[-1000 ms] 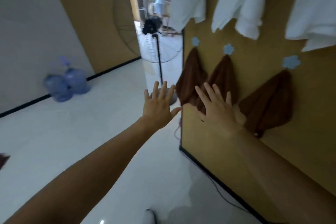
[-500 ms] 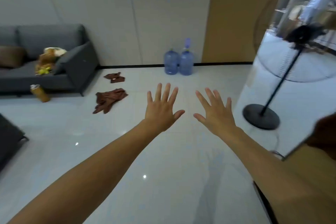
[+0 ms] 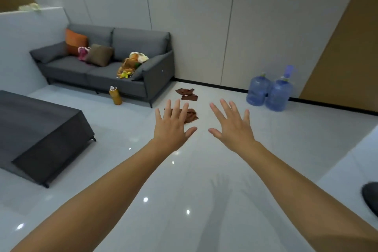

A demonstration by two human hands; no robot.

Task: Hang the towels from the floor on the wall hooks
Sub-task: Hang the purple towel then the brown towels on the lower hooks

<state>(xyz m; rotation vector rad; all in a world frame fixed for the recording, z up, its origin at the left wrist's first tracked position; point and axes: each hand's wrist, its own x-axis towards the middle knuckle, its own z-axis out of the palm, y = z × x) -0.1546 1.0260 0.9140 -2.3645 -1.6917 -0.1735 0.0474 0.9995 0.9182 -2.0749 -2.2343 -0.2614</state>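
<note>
Two heaps of brown towels lie on the white tiled floor across the room. The nearer brown towel heap point(image 3: 191, 115) is partly hidden behind the fingers of my left hand point(image 3: 172, 128). A farther brown towel heap point(image 3: 187, 94) sits close to the sofa's right end. My right hand point(image 3: 232, 127) is stretched out beside the left one. Both hands have spread, straight fingers, hold nothing, and hover well short of the towels. No wall hooks appear in this view.
A grey sofa point(image 3: 106, 63) with cushions and toys stands at the back left, an orange bottle point(image 3: 115, 96) on the floor before it. A dark low table point(image 3: 38, 137) fills the left. Two blue water jugs point(image 3: 269, 90) stand by the back wall. A fan base point(image 3: 371, 196) shows at right.
The view has swung left from the hook wall with its hung towels to the room. The floor towels are now centred ahead. Both hands stay outstretched and spread.
</note>
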